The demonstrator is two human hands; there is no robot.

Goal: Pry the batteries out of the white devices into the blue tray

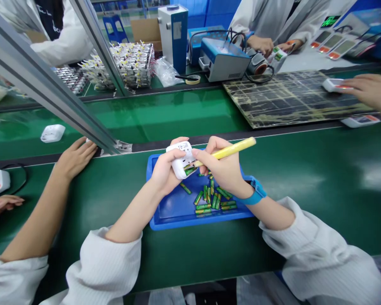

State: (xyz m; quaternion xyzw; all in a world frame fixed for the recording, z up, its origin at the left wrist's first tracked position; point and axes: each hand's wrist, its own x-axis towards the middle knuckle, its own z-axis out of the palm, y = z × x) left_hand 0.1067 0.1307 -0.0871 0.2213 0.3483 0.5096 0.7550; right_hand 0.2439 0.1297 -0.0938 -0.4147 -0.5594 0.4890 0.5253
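White box (179, 160) above a blue tray (165, 215), shut tight in the left hand's grip (165, 171). Yellow stick (225, 150) pinched in the right hand's grip (217, 167), tip at the box. Lots of green batteries (211, 198) left loose in the tray, on the green bench (305, 237).

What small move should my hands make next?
Probably press the green cylindrical battery further into the white plastic device with the yellow stick. The left hand grips the device, the right hand holds the stick, and its tip sits beside that battery, which looks unseated, though this is partly hidden.
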